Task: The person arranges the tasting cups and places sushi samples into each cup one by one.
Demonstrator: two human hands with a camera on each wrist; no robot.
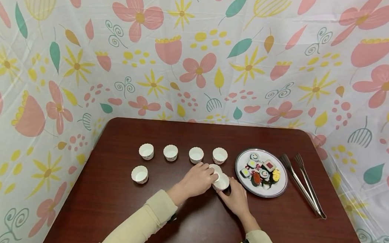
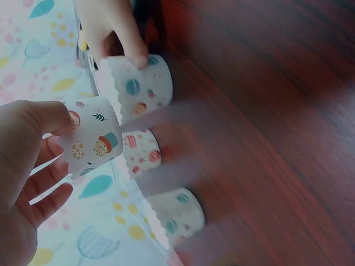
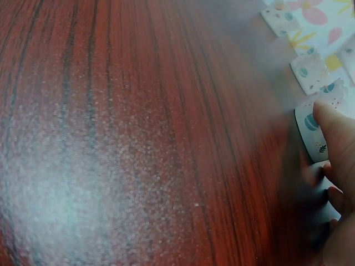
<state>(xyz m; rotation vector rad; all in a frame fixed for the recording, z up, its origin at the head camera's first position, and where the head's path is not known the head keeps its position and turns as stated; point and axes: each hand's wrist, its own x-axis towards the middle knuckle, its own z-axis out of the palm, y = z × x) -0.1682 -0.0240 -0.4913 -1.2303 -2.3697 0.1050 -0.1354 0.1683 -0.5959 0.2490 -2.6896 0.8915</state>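
Observation:
My left hand (image 1: 197,180) pinches the rim of a white paper baking cup (image 2: 91,136) printed with cupcakes, thumb on its outer side. In the left wrist view this cup is lifted, its open end toward my palm. My right hand (image 1: 236,198) grips a second baking cup (image 1: 222,182) by its side; it stands on the table close beside the first. In the right wrist view my right thumb (image 3: 327,119) presses on its printed wall. Behind my hands a row of baking cups stands upright, among them one cup (image 1: 220,155) just past the lifted one.
A plate (image 1: 279,188) of toy sushi pieces lies right of my right hand. Metal tongs (image 1: 305,187) rest farther right, near the table's edge. Another baking cup (image 1: 139,174) stands at the left, in front of the row. A flowered cloth (image 1: 198,55) hangs behind the brown table (image 1: 115,213).

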